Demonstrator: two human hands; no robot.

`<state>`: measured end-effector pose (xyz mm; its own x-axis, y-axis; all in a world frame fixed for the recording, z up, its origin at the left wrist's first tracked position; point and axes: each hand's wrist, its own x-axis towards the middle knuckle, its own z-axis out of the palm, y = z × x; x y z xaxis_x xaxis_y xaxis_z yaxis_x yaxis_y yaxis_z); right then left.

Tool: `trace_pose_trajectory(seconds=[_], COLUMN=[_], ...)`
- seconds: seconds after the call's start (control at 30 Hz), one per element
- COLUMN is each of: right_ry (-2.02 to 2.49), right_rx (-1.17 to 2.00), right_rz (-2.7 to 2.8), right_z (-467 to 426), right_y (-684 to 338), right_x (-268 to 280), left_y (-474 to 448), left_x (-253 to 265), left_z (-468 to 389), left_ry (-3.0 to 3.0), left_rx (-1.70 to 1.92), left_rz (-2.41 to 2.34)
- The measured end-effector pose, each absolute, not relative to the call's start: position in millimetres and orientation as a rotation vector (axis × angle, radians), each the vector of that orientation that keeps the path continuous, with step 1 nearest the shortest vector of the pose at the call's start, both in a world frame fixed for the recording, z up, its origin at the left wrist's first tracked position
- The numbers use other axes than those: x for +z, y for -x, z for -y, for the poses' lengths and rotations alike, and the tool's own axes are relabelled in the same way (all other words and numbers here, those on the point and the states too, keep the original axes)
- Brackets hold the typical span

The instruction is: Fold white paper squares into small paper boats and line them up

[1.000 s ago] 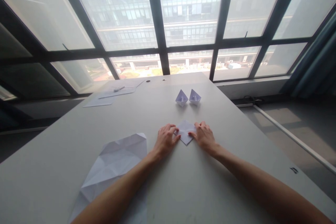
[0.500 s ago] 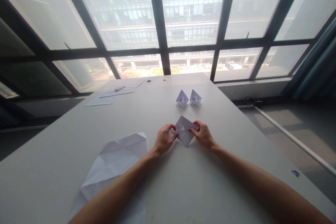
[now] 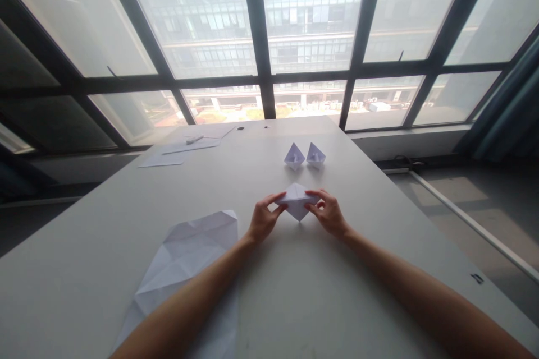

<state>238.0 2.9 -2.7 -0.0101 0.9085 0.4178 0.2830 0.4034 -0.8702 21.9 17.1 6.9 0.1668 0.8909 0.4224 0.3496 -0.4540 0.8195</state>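
A folded white paper (image 3: pixel 298 205) is held just above the table between my two hands, its lower point facing me. My left hand (image 3: pixel 265 217) pinches its left corner between thumb and fingers. At the right corner my right hand (image 3: pixel 329 213) grips it the same way. Beyond the hands stand two folded paper boats (image 3: pixel 294 158), side by side. Under and beside my left forearm lies a large creased sheet of paper (image 3: pixel 185 258), partly covered by the arm.
The white table (image 3: pixel 357 280) reaches to the windows. At its far left lie flat paper sheets (image 3: pixel 164 158) with a small white stick-like item (image 3: pixel 194 139) on top. A dark mark (image 3: pixel 477 279) sits near the right edge. A blue curtain (image 3: pixel 490 123) hangs at right.
The folded paper has gone from a flat, wide diamond to a shorter, tilted shape with a central crease facing me. Both hands keep hold of its side corners, with fingers shifted.
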Motion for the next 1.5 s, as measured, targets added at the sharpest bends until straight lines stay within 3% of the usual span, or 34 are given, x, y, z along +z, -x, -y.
trace_pose_trajectory(seconds=[0.23,0.37,0.47,0.63,0.83,1.2,1.5], right_ry=[1.231,1.359,1.436,1.49,1.454,1.725,1.804], right_rx=[0.223,0.073,0.079,0.03,0.075,0.212,0.209], right_rz=[1.777,2.035,2.215,2.314,2.267,2.255,2.113], right_z=[5,8,12,23,22,19,18], right_y=[-240,-240,-236,-223,-218,-219,-219], right_x=[6,9,11,15,2,-12,-14], left_y=[-23,-21,-19,-25,-30,-32,-32], left_x=[11,7,4,5,-7,-10,-10], left_z=[-7,-10,-15,-13,-11,-9,-4], left_ry=[-2.206,-2.404,-2.494,-2.612,-2.766,-2.746,-2.691], left_rx=[1.427,1.155,0.823,0.725,0.338,0.224,0.352], left_rz=[-1.385,-1.4,-1.366,-1.359,-1.173,-1.353,-1.531])
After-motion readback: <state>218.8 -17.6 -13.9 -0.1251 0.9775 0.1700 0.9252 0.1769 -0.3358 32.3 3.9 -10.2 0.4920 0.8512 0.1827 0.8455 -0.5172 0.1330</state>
